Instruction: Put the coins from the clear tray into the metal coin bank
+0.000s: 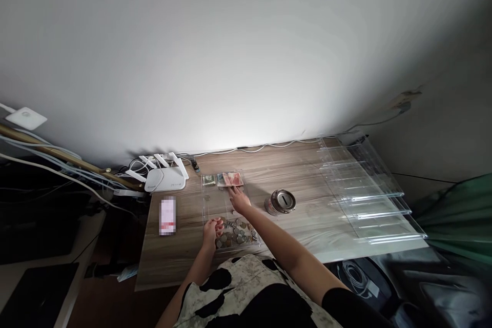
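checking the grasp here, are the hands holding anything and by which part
It cannot be told for sure. The right hand reaches flat toward the banknotes, touching at most. The left hand is curled at the coins; any coin inside is hidden.

Home desk corner: wooden desk against plain wall, wifi router with loose cables, tin money box, clear acrylic trays.

Plain grey wall w/ bright glare; wooden desk; dark floor.
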Available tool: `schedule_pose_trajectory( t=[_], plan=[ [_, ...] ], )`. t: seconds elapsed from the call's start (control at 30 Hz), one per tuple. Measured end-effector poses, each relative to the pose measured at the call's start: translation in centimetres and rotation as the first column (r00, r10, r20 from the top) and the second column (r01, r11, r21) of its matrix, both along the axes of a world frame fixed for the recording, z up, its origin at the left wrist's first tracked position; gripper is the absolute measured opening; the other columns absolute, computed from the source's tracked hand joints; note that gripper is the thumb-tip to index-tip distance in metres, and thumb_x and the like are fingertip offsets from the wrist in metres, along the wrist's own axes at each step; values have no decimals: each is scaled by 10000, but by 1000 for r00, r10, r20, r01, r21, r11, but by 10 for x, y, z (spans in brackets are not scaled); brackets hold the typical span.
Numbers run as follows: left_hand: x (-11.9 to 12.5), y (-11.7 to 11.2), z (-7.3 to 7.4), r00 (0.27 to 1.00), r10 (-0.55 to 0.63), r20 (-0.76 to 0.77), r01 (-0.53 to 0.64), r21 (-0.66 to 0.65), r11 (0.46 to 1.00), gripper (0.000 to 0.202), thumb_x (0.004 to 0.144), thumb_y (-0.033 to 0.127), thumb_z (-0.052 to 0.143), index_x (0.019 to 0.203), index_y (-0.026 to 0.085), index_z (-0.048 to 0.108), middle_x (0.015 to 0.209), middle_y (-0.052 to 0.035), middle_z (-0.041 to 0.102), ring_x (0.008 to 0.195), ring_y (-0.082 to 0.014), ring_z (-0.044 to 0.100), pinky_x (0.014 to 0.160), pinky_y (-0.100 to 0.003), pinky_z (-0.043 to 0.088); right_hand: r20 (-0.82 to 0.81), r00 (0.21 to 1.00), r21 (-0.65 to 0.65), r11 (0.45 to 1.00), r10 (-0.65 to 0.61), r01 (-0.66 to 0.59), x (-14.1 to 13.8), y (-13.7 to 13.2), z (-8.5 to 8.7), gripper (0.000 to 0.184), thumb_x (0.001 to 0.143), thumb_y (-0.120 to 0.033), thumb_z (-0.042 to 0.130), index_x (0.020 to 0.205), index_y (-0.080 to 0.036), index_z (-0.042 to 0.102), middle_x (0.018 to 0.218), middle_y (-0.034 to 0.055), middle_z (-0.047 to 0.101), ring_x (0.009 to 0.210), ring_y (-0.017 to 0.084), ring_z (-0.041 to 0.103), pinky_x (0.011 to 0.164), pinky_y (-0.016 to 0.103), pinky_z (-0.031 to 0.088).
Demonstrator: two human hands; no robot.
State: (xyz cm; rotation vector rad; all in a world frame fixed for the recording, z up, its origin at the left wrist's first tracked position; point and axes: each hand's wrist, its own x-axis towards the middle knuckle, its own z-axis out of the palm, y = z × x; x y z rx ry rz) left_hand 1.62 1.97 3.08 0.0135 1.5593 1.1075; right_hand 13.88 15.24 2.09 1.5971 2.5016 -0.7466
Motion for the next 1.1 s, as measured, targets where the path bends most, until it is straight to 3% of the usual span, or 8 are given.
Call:
schedule_pose_trajectory(
  t=[0.13, 0.3, 0.4, 0.47, 0.57, 0.77, 0.9, 1.1],
  plan=[
    [-10, -10, -8, 999, 33, 15, -33, -4, 999, 94, 712, 148, 586, 796, 138, 628, 710, -35, 669, 530, -97, 603, 479, -188, 429, 39, 998, 32, 998, 57, -58, -13, 37, 4, 589, 880, -157, 383, 1463, -182, 302, 1559, 107, 175, 1401, 256, 152, 1030, 413, 319],
    [-16, -12, -15, 999, 53, 7, -52, -35, 998, 87, 708, 131, 576, 778, 144, 626, 697, -31, 669, 524, -101, 604, 479, -190, 426, -1, 991, 150, 980, -132, 131, -15, 50, 9, 478, 873, -177, 408, 1344, -230, 475, 1449, 109, 366, 1264, 274, 349, 1016, 423, 315],
    [-14, -6, -14, 999, 36, 2, -36, -47, 998, 101, 715, 131, 559, 788, 143, 628, 705, -29, 671, 523, -97, 595, 478, -186, 418, -83, 981, 217, 958, -173, 187, -12, 47, 5, 660, 862, -281, 488, 1469, -172, 253, 1456, 146, 334, 1294, 287, 307, 1045, 397, 286],
    [-11, -2, -13, 1000, 15, 9, -14, -45, 999, 104, 720, 140, 561, 797, 138, 631, 714, -35, 671, 535, -99, 596, 483, -189, 421, -56, 996, 174, 982, -68, 77, -14, 47, 2, 874, 810, -367, 588, 1508, -175, 98, 1492, 148, 282, 1336, 303, 248, 1059, 405, 268],
    [-7, 4, -12, 1000, -8, 13, 8, -36, 999, 101, 722, 174, 587, 803, 137, 633, 722, -38, 669, 553, -109, 601, 492, -196, 426, 65, 997, 87, 995, 50, -56, -25, 53, 0, 988, 762, -351, 660, 1516, -206, 39, 1522, 143, 238, 1348, 312, 246, 1044, 424, 276],
    [-10, 9, -11, 1000, -2, 5, 2, -46, 999, 111, 727, 208, 608, 811, 140, 633, 743, -41, 674, 555, -107, 607, 485, -194, 420, 130, 989, 65, 994, 77, -86, -42, 75, -2, 610, 854, -153, 495, 1444, -168, 339, 1472, 187, 339, 1273, 289, 400, 991, 424, 329],
    [-20, 5, -12, 999, 38, 4, -38, -59, 997, 91, 732, 188, 609, 809, 144, 629, 733, -39, 673, 543, -99, 602, 487, -191, 421, 109, 988, 60, 992, 106, -113, -31, 91, 2, 474, 864, -104, 431, 1319, -192, 532, 1366, 136, 502, 1150, 247, 520, 954, 365, 370],
    [-25, 6, -15, 996, 80, -39, -83, -65, 994, 64, 729, 183, 614, 783, 150, 621, 726, -36, 666, 540, -107, 594, 497, -205, 419, -62, 998, 191, 982, 14, -2, -24, 67, 4, 503, 903, -157, 363, 1389, -234, 469, 1210, 93, 631, 1064, 232, 555, 894, 339, 422]
  ],
)
